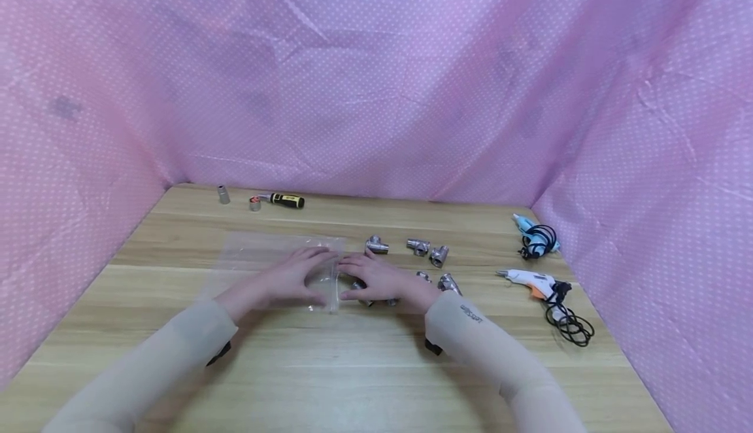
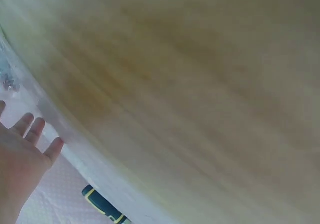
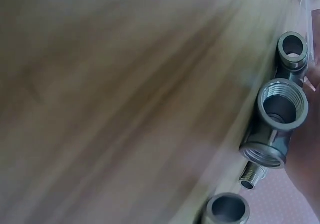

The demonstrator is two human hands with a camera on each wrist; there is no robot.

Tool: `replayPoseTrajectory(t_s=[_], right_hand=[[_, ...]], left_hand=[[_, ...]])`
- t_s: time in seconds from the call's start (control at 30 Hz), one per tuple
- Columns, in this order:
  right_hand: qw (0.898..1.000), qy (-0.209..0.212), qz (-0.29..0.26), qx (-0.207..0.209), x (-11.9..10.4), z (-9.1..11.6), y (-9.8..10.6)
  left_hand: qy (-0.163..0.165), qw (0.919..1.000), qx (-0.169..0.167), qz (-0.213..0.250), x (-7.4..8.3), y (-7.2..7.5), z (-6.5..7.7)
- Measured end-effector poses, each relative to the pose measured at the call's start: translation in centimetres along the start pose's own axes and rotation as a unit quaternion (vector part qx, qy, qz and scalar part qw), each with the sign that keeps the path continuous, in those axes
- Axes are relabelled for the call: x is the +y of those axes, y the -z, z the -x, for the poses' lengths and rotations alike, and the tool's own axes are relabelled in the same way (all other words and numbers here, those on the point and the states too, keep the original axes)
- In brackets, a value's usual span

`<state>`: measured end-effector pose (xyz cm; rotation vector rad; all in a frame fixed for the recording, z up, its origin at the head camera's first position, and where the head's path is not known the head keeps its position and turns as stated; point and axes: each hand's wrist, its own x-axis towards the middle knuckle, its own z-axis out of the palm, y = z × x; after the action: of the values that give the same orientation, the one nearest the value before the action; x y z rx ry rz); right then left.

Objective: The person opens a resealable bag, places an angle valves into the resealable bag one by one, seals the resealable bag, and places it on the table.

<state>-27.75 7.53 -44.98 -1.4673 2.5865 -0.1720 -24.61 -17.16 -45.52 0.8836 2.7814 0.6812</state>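
Note:
A clear plastic bag (image 1: 241, 256) lies flat on the wooden table, its zip edge toward the right. Over that bag, near the zip edge, rests my left hand (image 1: 294, 276), its fingers relaxed and thumb apart. My right hand (image 1: 376, 276) faces it with fingertips right at the bag's edge, thumb and fingers spread apart. Beneath the right palm a metal tee pipe fitting (image 1: 360, 286) partly shows, the rest hidden by the hand. The right wrist view shows threaded tee fittings (image 3: 280, 109) close beside the right hand.
More metal tee fittings (image 1: 419, 246) lie right of the hands. A screwdriver (image 1: 287, 201), a small metal fitting with an orange top (image 1: 255, 204) and a metal cylinder (image 1: 223, 194) are at the back left. A blue glue gun (image 1: 532, 233) and a white glue gun (image 1: 532, 279) with black cords lie right.

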Motion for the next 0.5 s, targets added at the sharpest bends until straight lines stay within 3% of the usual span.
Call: replayPoseTrajectory(t_s=[0.2, 0.5], right_hand=[[1.0, 0.026, 0.011, -0.01, 0.3, -0.1, -0.2], [0.998, 0.062, 0.022, -0.014, 0.7, -0.2, -0.4]], left_hand=[[-0.025, 0.9993, -0.022, -0.019, 0.1, 0.5, -1.1], [-0.018, 0.9993, -0.025, -0.019, -0.7, 0.9, -1.5]])
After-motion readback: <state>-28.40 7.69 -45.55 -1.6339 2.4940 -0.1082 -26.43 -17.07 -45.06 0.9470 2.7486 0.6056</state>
